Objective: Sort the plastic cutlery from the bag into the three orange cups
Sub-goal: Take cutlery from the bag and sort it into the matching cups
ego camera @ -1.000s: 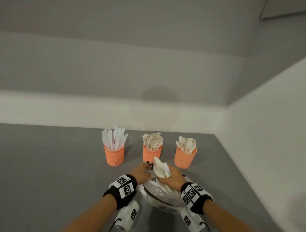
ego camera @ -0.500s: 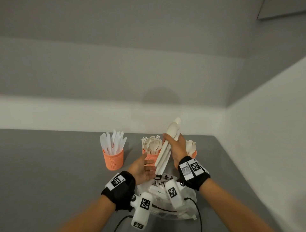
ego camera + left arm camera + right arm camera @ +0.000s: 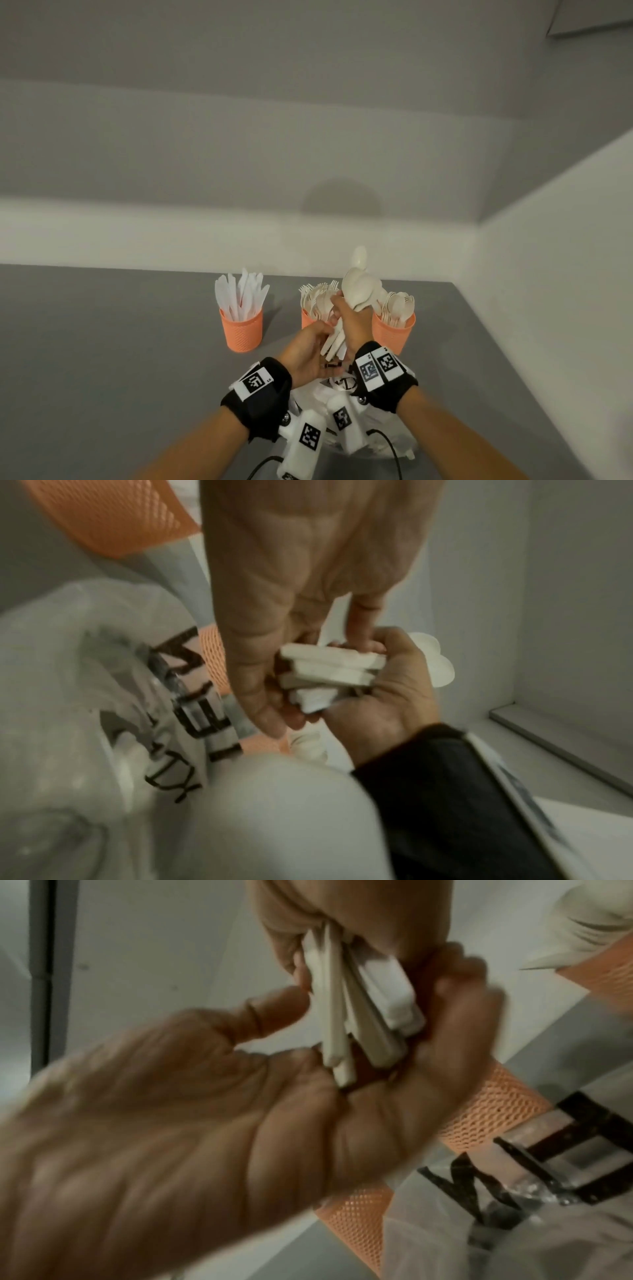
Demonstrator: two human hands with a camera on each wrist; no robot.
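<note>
Spoon bundle (image 3: 359, 294) gripped upright in right hand (image 3: 356, 325) above bag (image 3: 387, 431); handle ends squared against open left hand (image 3: 310, 353) (presumably for cup insertion).

Cutlery bundle lifted above the bag, three orange cups behind it

We see a bundle of cream plastic cutlery (image 3: 356, 298) held upright, spoon bowls on top, handle ends fanned out below and resting against a palm. Beneath it lies the clear plastic bag (image 3: 376, 425) with black lettering, crumpled, more white pieces inside. On the grey table stand three orange textured cups in a row: the left cup (image 3: 241, 329) holds white knives, the middle cup (image 3: 310, 317) forks mixed with spoons, the right cup (image 3: 394, 329) spoons. All three stand upright, apart from one another.
</note>
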